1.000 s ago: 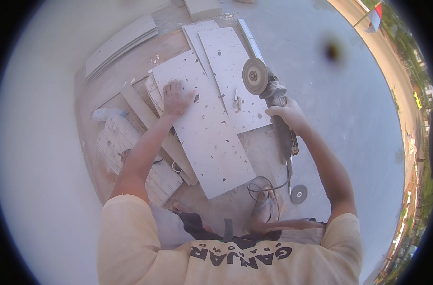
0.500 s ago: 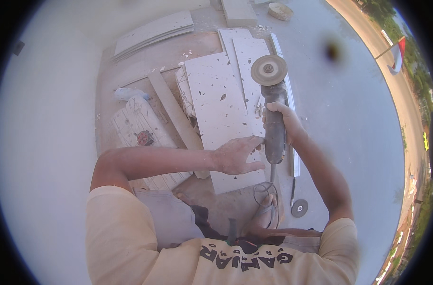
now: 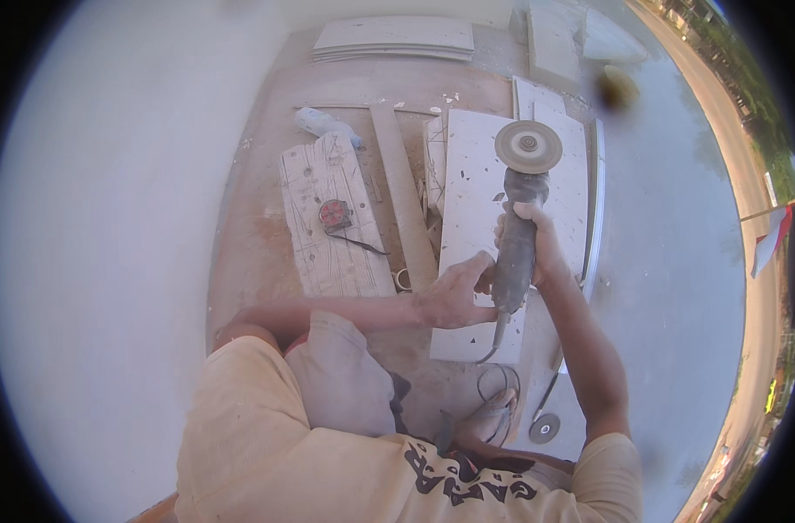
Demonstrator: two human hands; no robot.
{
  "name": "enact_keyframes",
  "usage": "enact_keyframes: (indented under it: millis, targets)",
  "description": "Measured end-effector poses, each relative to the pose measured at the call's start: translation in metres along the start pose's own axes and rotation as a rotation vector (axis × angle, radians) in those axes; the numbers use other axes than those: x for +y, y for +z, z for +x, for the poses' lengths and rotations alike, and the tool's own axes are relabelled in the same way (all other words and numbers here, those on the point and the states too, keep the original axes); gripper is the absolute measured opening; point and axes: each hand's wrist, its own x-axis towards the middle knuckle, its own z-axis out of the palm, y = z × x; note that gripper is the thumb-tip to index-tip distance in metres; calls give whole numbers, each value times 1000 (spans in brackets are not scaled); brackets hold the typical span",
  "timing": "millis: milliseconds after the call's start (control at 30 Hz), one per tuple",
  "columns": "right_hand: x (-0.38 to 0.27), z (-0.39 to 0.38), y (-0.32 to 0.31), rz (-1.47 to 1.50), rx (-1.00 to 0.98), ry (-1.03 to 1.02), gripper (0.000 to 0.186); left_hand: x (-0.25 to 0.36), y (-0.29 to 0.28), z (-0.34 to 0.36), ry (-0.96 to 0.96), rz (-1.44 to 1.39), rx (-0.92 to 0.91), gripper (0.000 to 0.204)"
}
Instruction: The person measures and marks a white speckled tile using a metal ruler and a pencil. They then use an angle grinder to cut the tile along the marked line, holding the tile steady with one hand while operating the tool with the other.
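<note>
In my right hand (image 3: 541, 240) is a dark angle grinder (image 3: 517, 253), with the fingers wrapped round its body and the thumb on top. The grinder's round disc (image 3: 528, 148) points away from me; its edge shows no clear motion. My left hand (image 3: 454, 292) closes on the grinder's rear part from the left, its fingers partly hidden by the body. Below the tool lies a white panel (image 3: 467, 192) strewn with dark chips. The grinder's cord (image 3: 500, 331) hangs from its rear end toward my foot.
On the left, a red and black tape measure (image 3: 334, 215) rests on a worn wooden board (image 3: 314, 257). A plastic bottle (image 3: 323, 124) and a long strip (image 3: 402, 192) lie nearby. Stacked panels (image 3: 393, 35) stand at the back. A loose disc (image 3: 544, 428) and a metal profile (image 3: 595, 209) are right.
My view has swung, so the scene sits farther right. The grinder has shifted over the panel with both hands, and my left fingers have come closer around its rear.
</note>
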Motion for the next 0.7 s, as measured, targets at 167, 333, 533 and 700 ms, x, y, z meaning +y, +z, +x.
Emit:
enact_keyframes:
  millis: [167, 333, 533, 700]
  targets:
    - [6, 15, 10, 34, -56, 47, 31, -16, -14, -3, 24, -51, 15, 65]
    - [9, 29, 17, 65, -95, 70, 31, -6, -23, -2, -109, -35, 24, 67]
    - [12, 38, 31, -7, -78, 44, 31, -24, -62, -4, -284, -667, -184, 68]
    - [25, 50, 45, -62, -79, 57, 30, -1, -69, 6, -540, -889, -16, 59]
